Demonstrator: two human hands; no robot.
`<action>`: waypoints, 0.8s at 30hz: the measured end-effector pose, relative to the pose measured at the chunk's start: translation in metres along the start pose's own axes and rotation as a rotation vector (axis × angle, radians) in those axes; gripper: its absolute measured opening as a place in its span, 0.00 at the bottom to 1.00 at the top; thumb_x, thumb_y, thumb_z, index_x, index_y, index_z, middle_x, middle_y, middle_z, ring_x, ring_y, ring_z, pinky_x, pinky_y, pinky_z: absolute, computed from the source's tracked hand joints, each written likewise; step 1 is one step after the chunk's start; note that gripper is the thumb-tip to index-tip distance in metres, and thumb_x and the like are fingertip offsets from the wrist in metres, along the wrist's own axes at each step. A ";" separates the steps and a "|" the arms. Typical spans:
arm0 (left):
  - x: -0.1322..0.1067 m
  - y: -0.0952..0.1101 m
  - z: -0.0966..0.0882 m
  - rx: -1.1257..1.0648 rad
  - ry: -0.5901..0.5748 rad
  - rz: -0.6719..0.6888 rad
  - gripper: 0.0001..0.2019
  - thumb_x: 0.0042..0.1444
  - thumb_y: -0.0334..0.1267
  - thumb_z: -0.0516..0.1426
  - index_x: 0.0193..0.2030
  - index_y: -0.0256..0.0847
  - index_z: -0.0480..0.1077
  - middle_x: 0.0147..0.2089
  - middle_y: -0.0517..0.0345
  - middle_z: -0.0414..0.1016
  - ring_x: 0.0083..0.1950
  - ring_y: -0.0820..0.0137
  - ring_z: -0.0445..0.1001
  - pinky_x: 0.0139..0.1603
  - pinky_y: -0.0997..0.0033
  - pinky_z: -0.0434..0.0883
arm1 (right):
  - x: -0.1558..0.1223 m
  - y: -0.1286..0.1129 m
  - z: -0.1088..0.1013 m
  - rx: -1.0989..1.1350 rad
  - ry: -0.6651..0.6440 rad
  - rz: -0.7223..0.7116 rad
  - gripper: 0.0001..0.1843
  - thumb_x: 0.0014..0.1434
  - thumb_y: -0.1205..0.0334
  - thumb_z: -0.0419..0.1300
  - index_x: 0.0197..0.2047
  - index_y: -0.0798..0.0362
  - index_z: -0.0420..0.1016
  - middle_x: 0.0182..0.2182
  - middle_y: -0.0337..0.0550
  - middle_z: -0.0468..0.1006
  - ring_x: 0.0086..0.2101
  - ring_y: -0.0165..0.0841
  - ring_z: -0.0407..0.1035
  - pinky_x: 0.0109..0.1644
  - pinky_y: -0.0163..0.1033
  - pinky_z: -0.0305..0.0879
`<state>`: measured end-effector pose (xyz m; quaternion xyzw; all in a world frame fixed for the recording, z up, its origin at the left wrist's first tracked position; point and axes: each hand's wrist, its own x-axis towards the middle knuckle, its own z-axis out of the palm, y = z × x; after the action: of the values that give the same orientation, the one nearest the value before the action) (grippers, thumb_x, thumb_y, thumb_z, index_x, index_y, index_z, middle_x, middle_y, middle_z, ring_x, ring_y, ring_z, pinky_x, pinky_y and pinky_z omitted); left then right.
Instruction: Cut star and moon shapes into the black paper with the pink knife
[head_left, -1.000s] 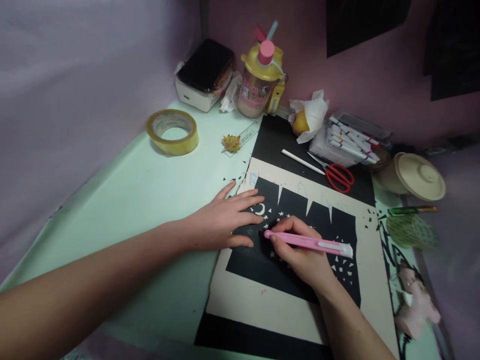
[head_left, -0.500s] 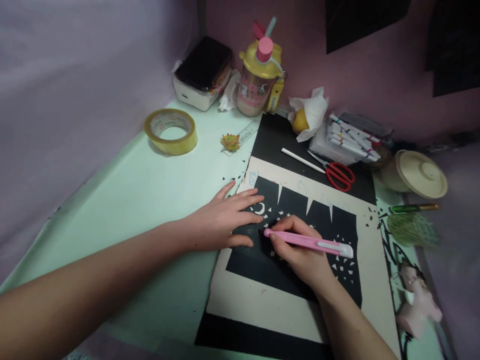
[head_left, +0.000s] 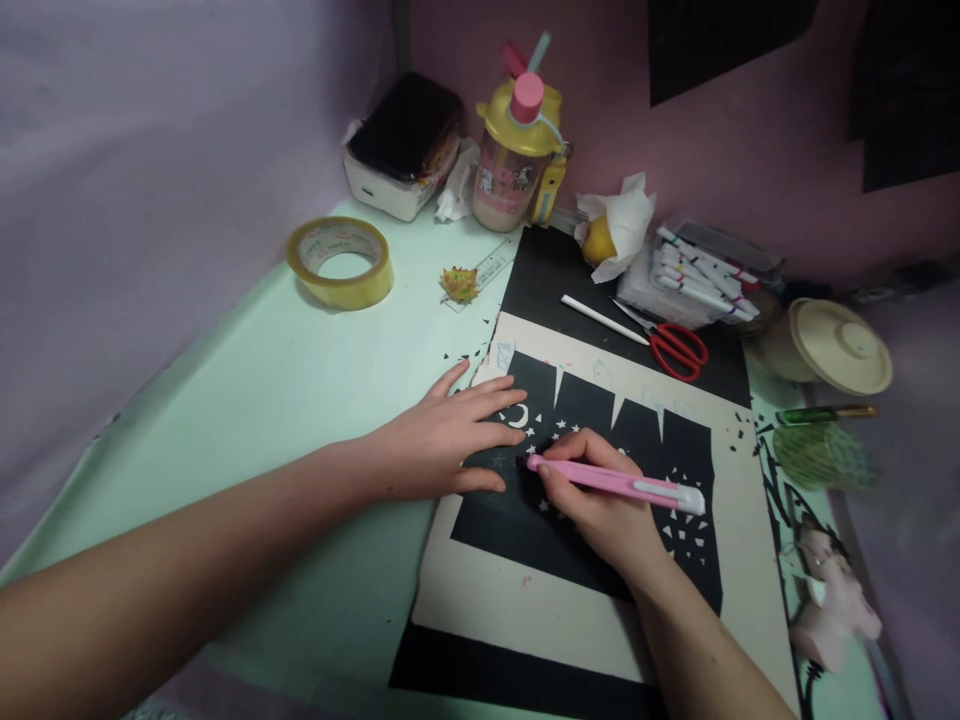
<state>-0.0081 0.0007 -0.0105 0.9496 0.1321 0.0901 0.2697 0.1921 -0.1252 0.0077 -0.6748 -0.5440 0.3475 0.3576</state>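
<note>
My left hand (head_left: 450, 440) lies flat with its fingers spread over the left part of a sheet of black paper (head_left: 495, 525). Small stars, a crescent moon and several triangles are cut through this paper, and narrow notches run in from its far edge. In my right hand (head_left: 600, 500) is a slim pink craft knife (head_left: 600, 478) with a white end, gripped like a pen. Its dark tip meets the black paper just right of my left fingertips. Under the paper lies a larger cream board (head_left: 487, 600), partly hidden by my right forearm.
Red-handled scissors (head_left: 677, 350) and a white stick (head_left: 604, 320) lie beyond the board. A tape roll (head_left: 341, 285) and a leaf-shaped piece (head_left: 459, 284) are at the left. Behind stand a yellow-lidded cup (head_left: 514, 150), a marker box (head_left: 697, 275) and a lidded pot (head_left: 840, 345). Black scraps lie about.
The view has shifted very slightly. Both hands and the craft knife stay in nearly the same place on the black paper.
</note>
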 end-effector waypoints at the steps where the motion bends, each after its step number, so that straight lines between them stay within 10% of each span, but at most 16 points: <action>1: 0.000 0.000 0.000 -0.001 0.002 0.000 0.22 0.57 0.48 0.64 0.57 0.47 0.70 0.71 0.46 0.57 0.74 0.52 0.50 0.72 0.38 0.35 | 0.000 0.000 0.000 0.001 -0.003 0.003 0.08 0.59 0.58 0.63 0.30 0.51 0.72 0.25 0.38 0.77 0.25 0.30 0.68 0.28 0.34 0.63; 24: 0.001 -0.001 0.001 0.028 0.020 0.017 0.23 0.58 0.50 0.63 0.58 0.46 0.70 0.70 0.46 0.58 0.74 0.54 0.51 0.72 0.40 0.35 | -0.006 -0.001 0.004 0.026 0.217 -0.103 0.03 0.58 0.61 0.64 0.34 0.49 0.78 0.27 0.39 0.80 0.26 0.32 0.72 0.28 0.35 0.67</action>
<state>-0.0068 0.0018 -0.0115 0.9534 0.1278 0.0998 0.2545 0.1873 -0.1301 0.0072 -0.6749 -0.5314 0.2605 0.4408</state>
